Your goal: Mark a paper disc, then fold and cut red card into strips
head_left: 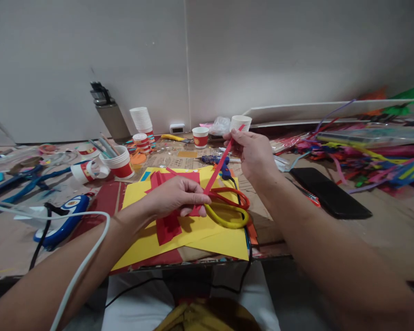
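A long red paper strip runs diagonally between my two hands. My left hand pinches its lower end, fingers closed, just above the yellow paper sheets and red paper pieces. My right hand is raised and pinches the strip's upper end. Scissors with red and yellow handles lie on the yellow sheet right beside my left hand. A blue glue gun rests behind the strip.
Red-and-white paper cups and a white cup stack stand at the back left. A black phone lies to the right, with colourful paper scraps behind it. A white cable crosses my left arm. A blue object sits left.
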A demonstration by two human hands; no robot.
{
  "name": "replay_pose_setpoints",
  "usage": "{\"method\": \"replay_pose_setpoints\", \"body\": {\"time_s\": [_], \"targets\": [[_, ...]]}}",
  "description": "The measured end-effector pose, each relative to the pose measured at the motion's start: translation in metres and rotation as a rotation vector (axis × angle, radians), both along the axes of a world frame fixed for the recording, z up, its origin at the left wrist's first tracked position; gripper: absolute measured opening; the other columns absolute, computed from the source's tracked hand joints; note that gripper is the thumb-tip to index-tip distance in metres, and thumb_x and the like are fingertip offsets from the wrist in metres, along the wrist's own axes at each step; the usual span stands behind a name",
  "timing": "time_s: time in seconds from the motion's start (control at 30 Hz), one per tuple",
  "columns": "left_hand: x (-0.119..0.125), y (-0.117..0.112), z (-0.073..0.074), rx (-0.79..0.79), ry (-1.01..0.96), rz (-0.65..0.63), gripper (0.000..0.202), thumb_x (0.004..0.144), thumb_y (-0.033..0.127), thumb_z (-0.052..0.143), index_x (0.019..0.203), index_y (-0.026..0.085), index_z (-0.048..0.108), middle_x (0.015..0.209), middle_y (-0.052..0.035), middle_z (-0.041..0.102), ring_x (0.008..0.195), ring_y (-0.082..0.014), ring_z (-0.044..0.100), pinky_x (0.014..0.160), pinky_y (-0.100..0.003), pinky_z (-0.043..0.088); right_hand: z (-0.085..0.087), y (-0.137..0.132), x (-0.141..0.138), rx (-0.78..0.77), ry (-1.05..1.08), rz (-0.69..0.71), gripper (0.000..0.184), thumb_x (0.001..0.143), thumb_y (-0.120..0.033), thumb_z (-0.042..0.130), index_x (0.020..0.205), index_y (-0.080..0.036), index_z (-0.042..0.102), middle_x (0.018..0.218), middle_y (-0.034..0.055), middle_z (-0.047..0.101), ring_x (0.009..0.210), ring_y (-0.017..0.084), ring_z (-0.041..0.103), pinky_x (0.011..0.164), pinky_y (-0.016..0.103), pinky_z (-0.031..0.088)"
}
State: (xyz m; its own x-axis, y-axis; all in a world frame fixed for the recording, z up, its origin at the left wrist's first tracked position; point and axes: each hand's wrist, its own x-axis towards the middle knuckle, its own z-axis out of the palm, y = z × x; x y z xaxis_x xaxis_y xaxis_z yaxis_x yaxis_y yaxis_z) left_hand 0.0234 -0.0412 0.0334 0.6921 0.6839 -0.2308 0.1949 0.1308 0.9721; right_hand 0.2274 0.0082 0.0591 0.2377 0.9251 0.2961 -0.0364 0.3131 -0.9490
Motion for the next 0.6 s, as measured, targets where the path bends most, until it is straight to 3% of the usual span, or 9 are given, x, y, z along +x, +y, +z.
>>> {"method": "replay_pose_setpoints", "body": {"time_s": [0.37, 0.53, 0.6], "targets": [[-0.008, 0.004, 0.006, -0.009, -0.037, 0.019, 0.025, 0.077, 0.032, 0.069, 0.064, 0.013, 0.059, 0.062, -0.0039, 0.068, 0.034, -0.0013, 0.043, 0.04, -0.015, 0.032, -0.002, 0.006, 0.0, -0.05, 0.166, 0.046, 0.015, 0.08, -0.023, 0.065, 0.067, -0.015, 0.066, 0.066, 0.0013, 0.063, 0.048, 0.005, 0.049, 0.046, 0.019, 0.039], [-0.019, 0.008, 0.011, -0.047, 0.077, -0.145, 0.024, 0.074, 0.031, 0.072, 0.065, 0.012, 0.061, 0.063, -0.0066, 0.069, 0.039, -0.0046, 0.051, 0.043, -0.016, 0.039, 0.004, 0.016, 0.015, -0.064, 0.289, 0.0, 0.021, 0.086, -0.017, 0.056, 0.067, -0.015, 0.064, 0.061, -0.0001, 0.061, 0.049, 0.005, 0.051, 0.045, 0.017, 0.041], [-0.021, 0.011, 0.009, -0.059, 0.078, -0.133, 0.023, 0.073, 0.031, 0.073, 0.067, 0.012, 0.063, 0.063, -0.0068, 0.069, 0.04, -0.0057, 0.053, 0.042, -0.016, 0.039, 0.006, 0.022, 0.027, -0.025, 0.38, -0.082, 0.021, 0.087, -0.019, 0.056, 0.068, -0.016, 0.063, 0.062, -0.0007, 0.061, 0.05, 0.005, 0.052, 0.045, 0.017, 0.042]]}}
